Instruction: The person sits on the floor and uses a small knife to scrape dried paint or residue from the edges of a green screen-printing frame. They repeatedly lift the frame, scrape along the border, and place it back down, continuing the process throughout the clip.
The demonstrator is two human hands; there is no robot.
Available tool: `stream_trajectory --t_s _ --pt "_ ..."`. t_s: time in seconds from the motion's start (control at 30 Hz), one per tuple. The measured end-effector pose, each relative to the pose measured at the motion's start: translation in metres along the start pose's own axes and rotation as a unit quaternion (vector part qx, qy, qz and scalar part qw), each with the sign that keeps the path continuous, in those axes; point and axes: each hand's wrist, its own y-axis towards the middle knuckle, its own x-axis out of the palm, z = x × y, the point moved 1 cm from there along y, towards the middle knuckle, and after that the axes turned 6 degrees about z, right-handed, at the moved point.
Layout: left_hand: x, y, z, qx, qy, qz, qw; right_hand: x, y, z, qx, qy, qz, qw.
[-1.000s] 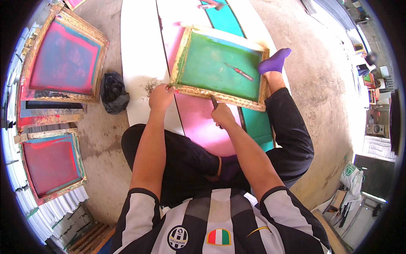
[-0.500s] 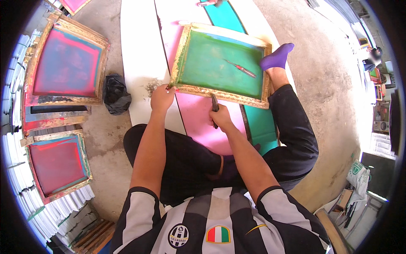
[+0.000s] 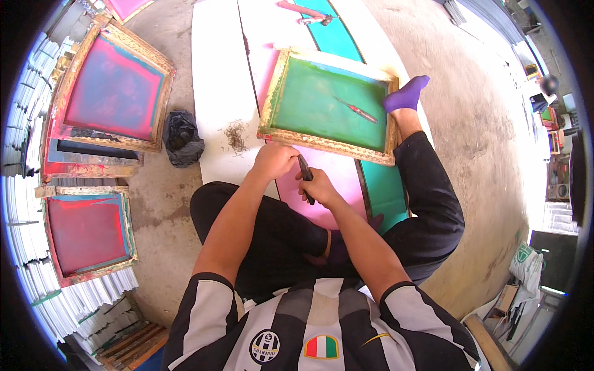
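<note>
While the person sits cross-legged on the concrete floor (image 3: pixel 482 123), the head view shows both hands gathered at the near edge of a wooden screen-printing frame (image 3: pixel 272 105) stretched with green mesh, which lies flat across long white, pink and teal boards (image 3: pixel 216 80). The left hand (image 3: pixel 273 162) is curled with its fingers pressed down on the frame's near rail, bracing it; the right hand (image 3: pixel 318 188) is closed in a fist around a dark-handled tool (image 3: pixel 305 173), whose upper end points at that same rail. From this I judge the step in hand to be working along the frame's edge, prying or scraping something from the wood; the little tuft of dark shavings (image 3: pixel 235 134) lying on the white board just beside the frame fits that reading. The next move seems to call for a firm bracing hand and a controlled push, so the tool does not slip into the mesh. As for what holds anything: the green frame acts as a shallow tray and has only a red-handled tool (image 3: pixel 357 110) lying loose on its mesh. To the left, a crumpled black bag (image 3: pixel 182 137) sits on the floor, its contents hidden, near other frames with pink and red mesh (image 3: pixel 111 89).
</note>
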Motion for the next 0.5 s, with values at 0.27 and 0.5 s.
stream_trajectory --t_s 0.27,0.5 --pt "0.004 -0.002 -0.016 -0.008 0.027 -0.032 0.999 -0.003 -0.01 -0.015 0.035 0.011 -0.042 0.998" --pt "-0.01 -0.005 -0.042 -0.272 0.027 0.056 0.96 -0.022 0.005 -0.011 0.077 -0.026 0.067 0.994"
